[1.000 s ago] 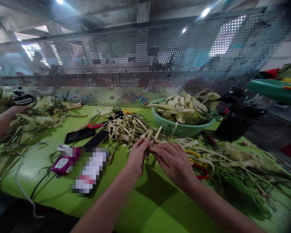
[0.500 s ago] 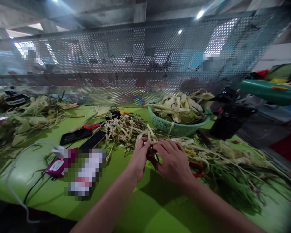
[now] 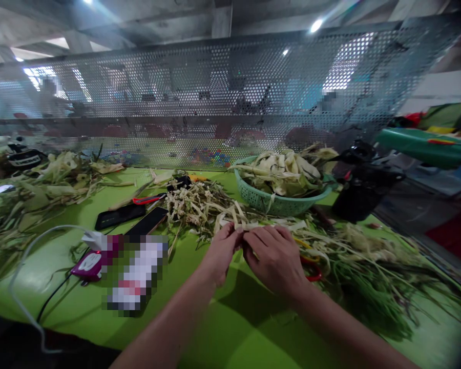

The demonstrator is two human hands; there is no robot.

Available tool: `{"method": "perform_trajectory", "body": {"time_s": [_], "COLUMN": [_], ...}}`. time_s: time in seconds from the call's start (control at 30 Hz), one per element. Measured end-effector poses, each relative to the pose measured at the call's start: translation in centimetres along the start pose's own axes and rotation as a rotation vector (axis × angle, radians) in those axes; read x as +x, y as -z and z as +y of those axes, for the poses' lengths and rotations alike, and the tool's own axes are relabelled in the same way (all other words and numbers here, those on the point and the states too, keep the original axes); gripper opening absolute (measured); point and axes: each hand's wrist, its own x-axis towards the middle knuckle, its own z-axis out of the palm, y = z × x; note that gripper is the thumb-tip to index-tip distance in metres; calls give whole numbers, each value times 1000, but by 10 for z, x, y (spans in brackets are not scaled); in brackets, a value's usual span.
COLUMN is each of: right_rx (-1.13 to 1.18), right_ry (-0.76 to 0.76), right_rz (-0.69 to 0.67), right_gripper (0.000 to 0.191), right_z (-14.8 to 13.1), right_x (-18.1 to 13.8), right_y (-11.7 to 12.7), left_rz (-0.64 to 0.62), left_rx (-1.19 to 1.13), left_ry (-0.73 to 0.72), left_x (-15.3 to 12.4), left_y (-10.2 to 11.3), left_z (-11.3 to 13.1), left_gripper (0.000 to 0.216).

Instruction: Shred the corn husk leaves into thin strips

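My left hand point(image 3: 219, 259) and my right hand point(image 3: 274, 259) meet over the near middle of the green table. Both are closed, fingers pinched on a pale husk strip point(image 3: 238, 217) whose ends stick up above the fingertips. The part between the fingers is mostly hidden. Just beyond my left hand lies a heap of tied, dry husk pieces point(image 3: 194, 207). Beside my right hand, scissors point(image 3: 314, 269) with red and yellow handles rest partly under plant strands.
A green basket point(image 3: 280, 204) of husks stands behind my hands. Loose strands and green fibres point(image 3: 372, 302) spread at right. Phones point(image 3: 121, 216), a red cutter point(image 3: 148, 199), a purple power strip point(image 3: 90, 264) with cables and another husk pile point(image 3: 57, 179) lie left. A perforated metal screen point(image 3: 215, 92) closes the back.
My fingers have drawn closer together at the strip, and its visible ends have shifted slightly. At far left, a pale flat object shows larger than before.
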Motion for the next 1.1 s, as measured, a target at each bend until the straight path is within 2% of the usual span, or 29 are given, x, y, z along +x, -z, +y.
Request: {"method": "perform_trajectory", "body": {"time_s": [0.2,0.47,0.6,0.9,1.0,1.03,1.1], "right_rx": [35,67,95,350,526,590,664], "right_ry": [39,73,67,101,21,-43,-213], "right_rz": [-43,-66,-88,-315,-324,-293,-188], "right_gripper": [7,6,4,10,6,5,14], "right_z": [-2,-5,-7,-19,-13,-10,-1], "right_x": [-2,-3,-4,-7,-1,1,3], "right_y": [-5,-4,-1,0,9,11,12], "left_rz": [-117,-94,-22,50,33,27,17], "left_rx": [20,111,170,111,123,128,129], "left_ry": [-125,-215,-203,-193,-192,-185,-169], "left_x": [2,3,6,8,9,9,10], "left_y": [3,7,11,16,20,21,23], "left_z": [1,5,6,22,21,20,18], "left_gripper": [27,28,27,29,31,32,33]}}
